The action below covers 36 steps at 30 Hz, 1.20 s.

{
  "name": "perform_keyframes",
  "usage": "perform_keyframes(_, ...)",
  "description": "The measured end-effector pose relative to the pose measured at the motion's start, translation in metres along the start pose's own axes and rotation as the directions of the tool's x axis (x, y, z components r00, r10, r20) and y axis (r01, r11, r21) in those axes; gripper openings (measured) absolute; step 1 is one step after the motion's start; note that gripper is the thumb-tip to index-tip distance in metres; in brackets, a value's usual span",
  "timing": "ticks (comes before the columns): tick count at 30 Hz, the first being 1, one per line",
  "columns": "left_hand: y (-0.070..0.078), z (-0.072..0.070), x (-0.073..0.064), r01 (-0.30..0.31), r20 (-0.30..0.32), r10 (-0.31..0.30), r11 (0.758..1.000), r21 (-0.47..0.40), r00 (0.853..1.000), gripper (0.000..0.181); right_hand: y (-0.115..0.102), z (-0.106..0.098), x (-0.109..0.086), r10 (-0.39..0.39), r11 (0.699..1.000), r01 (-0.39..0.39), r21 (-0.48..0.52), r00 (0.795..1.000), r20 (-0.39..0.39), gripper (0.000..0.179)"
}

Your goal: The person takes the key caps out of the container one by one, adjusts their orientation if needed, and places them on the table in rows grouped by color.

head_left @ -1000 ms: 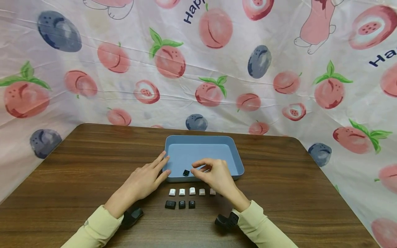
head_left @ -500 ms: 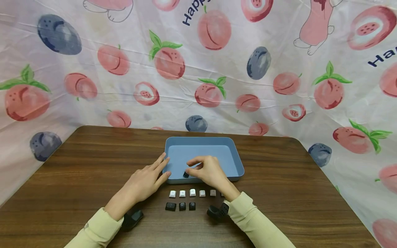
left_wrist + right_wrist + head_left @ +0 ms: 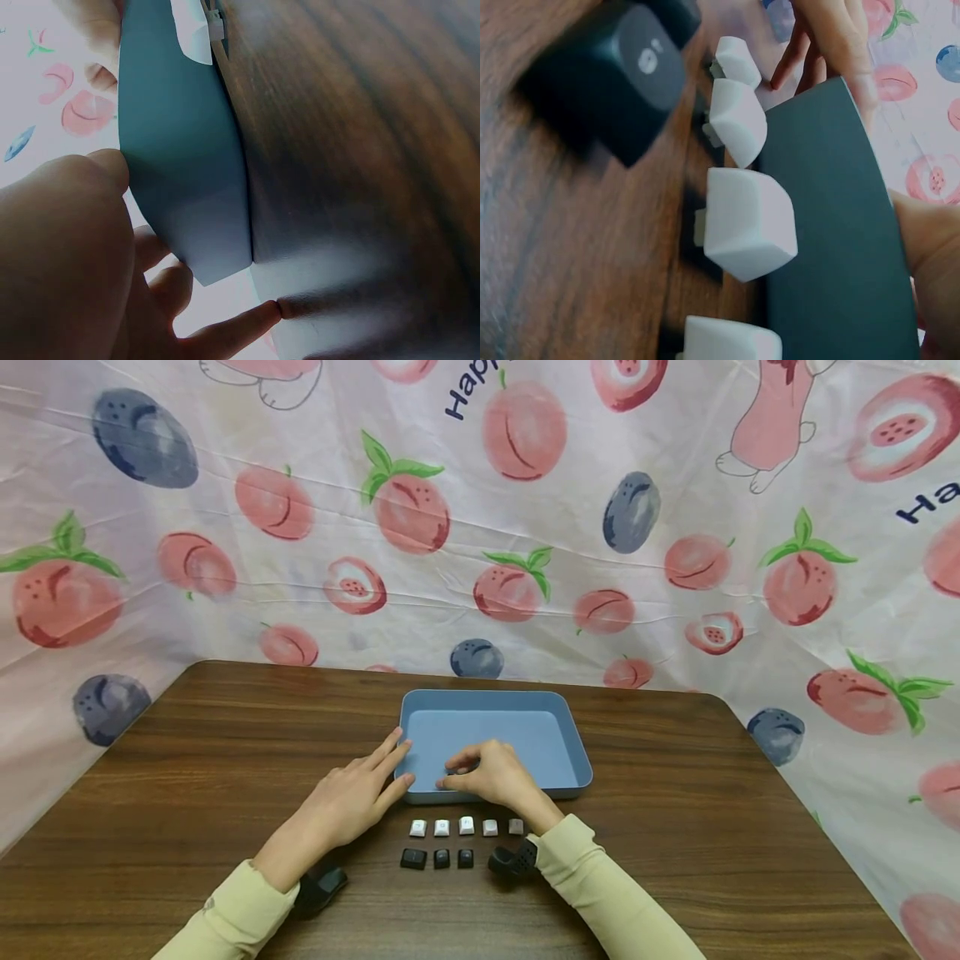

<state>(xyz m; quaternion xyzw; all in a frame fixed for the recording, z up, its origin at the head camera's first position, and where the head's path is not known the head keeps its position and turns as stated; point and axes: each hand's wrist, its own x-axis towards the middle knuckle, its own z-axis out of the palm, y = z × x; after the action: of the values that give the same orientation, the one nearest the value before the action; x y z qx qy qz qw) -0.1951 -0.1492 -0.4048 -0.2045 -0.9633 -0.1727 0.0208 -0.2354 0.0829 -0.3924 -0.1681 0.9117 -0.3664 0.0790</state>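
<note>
My left hand (image 3: pixel 347 795) lies with spread, straight fingers against the left side of the blue tray (image 3: pixel 480 700); its thumb touches the rim in the left wrist view. Inside the tray, near its front wall, my right hand (image 3: pixel 495 775) curls thumb and fingers around a small black keycap (image 3: pixel 452 772). Only a dark bit of that keycap shows between thumb and forefinger. In front of the tray is a row of several white keycaps (image 3: pixel 467 826). A second row, nearer to me, has three black keycaps (image 3: pixel 442 859), one wider than the others.
A brown wooden table (image 3: pixel 262 735) carries everything. Behind it hangs a fruit-print cloth (image 3: pixel 555 560). The right wrist view shows white keycaps (image 3: pixel 750 221) close to the tray's front wall (image 3: pixel 825 225). A black wrist device (image 3: pixel 513 860) hangs below my right wrist.
My right hand has moved left and down to the black keycap in the tray, its thumb and fingers drawing closer together around it. My left hand has stayed at the tray's left side.
</note>
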Motion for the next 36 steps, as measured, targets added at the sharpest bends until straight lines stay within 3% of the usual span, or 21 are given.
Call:
perform_keyframes(8, -0.004, -0.001, 0.004, -0.008, -0.008, 0.008, 1.000, 0.004, 1.000, 0.062, 0.001, 0.004, 0.004, 0.047, 0.999, -0.047, 0.002, 0.998, -0.037, 0.020)
perform_keyframes(14, -0.007, 0.001, 0.006, -0.018, -0.009, 0.018, 1.000, 0.003, 1.000, 0.063, 0.003, 0.006, 0.007, 0.035, 0.999, -0.035, 0.007, 0.998, -0.044, 0.013)
perform_keyframes(26, -0.010, 0.000, 0.011, -0.029, -0.016, 0.029, 1.000, 0.001, 0.999, 0.063, 0.008, 0.007, 0.010, -0.005, 0.999, 0.008, 0.047, 0.998, -0.064, 0.015)
perform_keyframes(36, -0.015, 0.001, 0.015, -0.035, -0.017, 0.035, 0.999, -0.002, 0.999, 0.063, 0.009, 0.009, 0.014, -0.025, 1.000, 0.023, -0.013, 0.995, -0.096, 0.010)
